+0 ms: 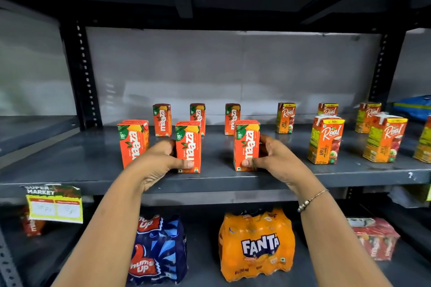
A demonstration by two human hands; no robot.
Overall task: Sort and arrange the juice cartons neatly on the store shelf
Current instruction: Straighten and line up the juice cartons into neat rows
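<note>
Orange Maaza cartons stand upright in two rows on the grey shelf [93, 165]. My left hand [161, 158] grips the middle front Maaza carton [188, 144], thumb across its face. My right hand [272, 156] grips the right front Maaza carton [246, 142] the same way. A third front carton [133, 141] stands free to the left. Three Maaza cartons line the back, one at the left [162, 119]. To the right stand several Real apple cartons, the nearest [325, 140] in front.
A dark shelf board hangs overhead, and perforated uprights [85, 74] frame the bay. A price tag [54, 204] hangs on the shelf lip at left. Below lie a Thums Up pack [158, 249], a Fanta pack [256, 244] and a wrapped carton pack [375, 237].
</note>
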